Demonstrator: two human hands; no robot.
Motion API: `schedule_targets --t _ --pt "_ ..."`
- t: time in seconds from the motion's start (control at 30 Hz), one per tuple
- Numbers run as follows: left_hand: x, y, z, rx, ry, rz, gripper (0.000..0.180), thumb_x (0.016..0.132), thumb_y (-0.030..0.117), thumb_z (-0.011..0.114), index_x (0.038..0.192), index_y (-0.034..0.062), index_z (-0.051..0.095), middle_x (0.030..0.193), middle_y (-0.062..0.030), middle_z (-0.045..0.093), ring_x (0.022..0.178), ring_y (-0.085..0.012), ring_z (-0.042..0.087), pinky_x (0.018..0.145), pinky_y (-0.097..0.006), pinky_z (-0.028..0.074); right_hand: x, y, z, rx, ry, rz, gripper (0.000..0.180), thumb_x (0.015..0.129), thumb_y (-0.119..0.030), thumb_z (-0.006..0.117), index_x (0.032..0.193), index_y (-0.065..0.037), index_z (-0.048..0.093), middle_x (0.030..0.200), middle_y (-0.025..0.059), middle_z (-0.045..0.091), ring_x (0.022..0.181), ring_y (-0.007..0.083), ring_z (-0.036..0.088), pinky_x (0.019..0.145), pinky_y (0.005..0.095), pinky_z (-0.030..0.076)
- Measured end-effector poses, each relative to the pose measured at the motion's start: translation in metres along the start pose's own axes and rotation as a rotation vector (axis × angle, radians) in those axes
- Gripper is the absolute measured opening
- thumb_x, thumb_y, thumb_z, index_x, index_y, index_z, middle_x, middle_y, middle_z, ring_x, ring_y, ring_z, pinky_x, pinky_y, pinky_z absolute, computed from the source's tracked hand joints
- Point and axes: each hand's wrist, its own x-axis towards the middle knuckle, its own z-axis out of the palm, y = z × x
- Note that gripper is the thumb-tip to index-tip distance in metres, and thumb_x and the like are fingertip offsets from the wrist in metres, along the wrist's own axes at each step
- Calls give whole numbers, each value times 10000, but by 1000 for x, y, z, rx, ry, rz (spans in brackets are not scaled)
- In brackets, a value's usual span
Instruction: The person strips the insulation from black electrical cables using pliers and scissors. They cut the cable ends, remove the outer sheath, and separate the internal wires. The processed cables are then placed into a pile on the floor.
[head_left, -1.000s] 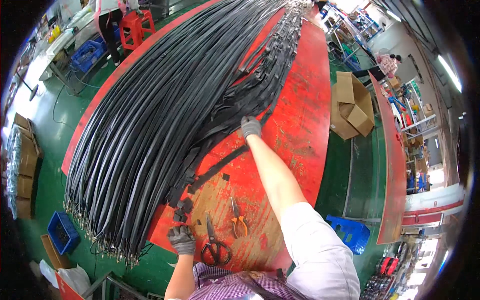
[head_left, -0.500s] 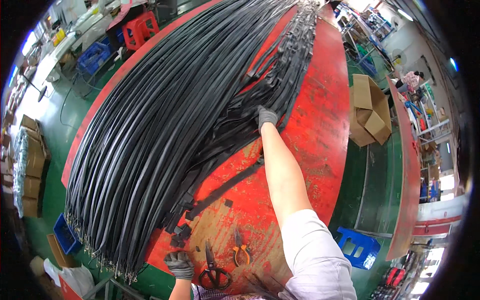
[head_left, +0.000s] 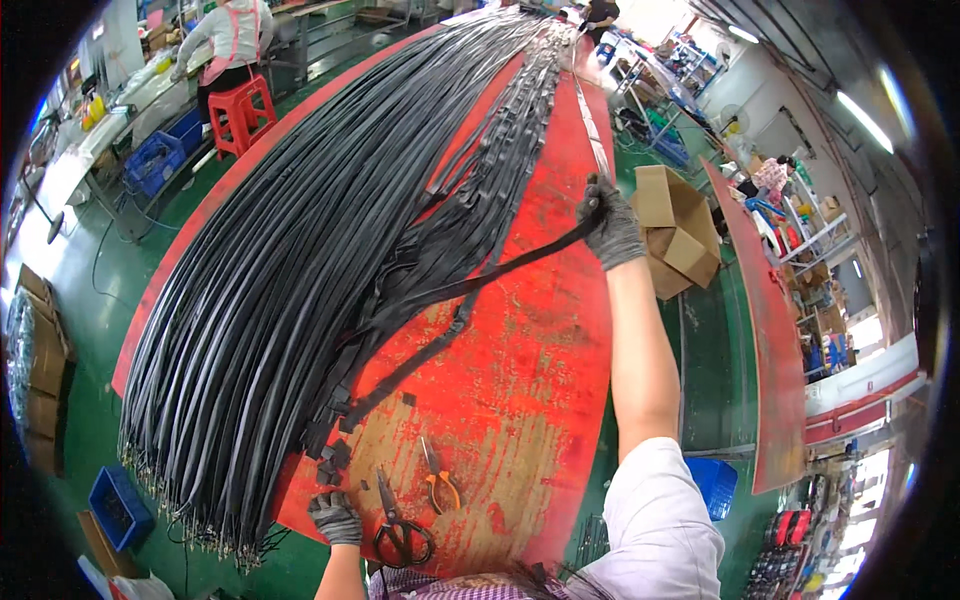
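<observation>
My right hand (head_left: 612, 228), in a grey work glove, is closed around a flat black strip (head_left: 510, 262) and holds it above the right side of the red table (head_left: 545, 330). The strip slants down left to a large bundle of black cables (head_left: 290, 240). A shiny pale length (head_left: 590, 125) runs from the hand toward the table's far end. My left hand (head_left: 336, 518), also gloved, rests low by small black cut pieces (head_left: 333, 460); its fingers are curled, and what they hold is hidden. Close beside it lie black-handled scissors (head_left: 402, 535) and orange-handled pliers (head_left: 440, 480).
Metal-tipped cable ends (head_left: 215, 540) hang over the table's near left edge. An open cardboard box (head_left: 680, 230) stands right of the table. Blue crates (head_left: 120, 508) and a red stool (head_left: 240, 112) are on the left. Two co-workers are far off, one by the stool (head_left: 232, 40).
My right hand has moved from the black bundle out to the right, drawing the strip with it. The left hand has stayed near the cut pieces. The whole view has shifted.
</observation>
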Motion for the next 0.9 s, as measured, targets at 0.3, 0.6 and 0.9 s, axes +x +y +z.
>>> schedule_targets --t 0.3,0.6,0.9 --pt "-5 -3 4 66 53 21 157 703 254 481 769 120 528 801 -97 499 833 -261 439 693 -416 341 -119 24 -91 -1564 273 492 214 745 -195 448 691 -23 564 584 106 561 536 187 572 438 322 443" --pt "-10 -20 14 125 -10 55 148 722 237 465 811 125 503 801 -96 492 819 -257 450 670 -396 352 -280 176 -192 -2368 339 671 375 701 -103 464 1061 0 445 1003 193 489 870 257 530 651 340 464" --pt "-5 -22 5 26 39 40 200 715 272 464 846 128 509 854 -99 493 819 -244 460 710 -384 366 -384 299 -182 -2321 572 551 504 784 -163 362 1247 -37 209 1281 135 235 1125 290 309 884 455 267"
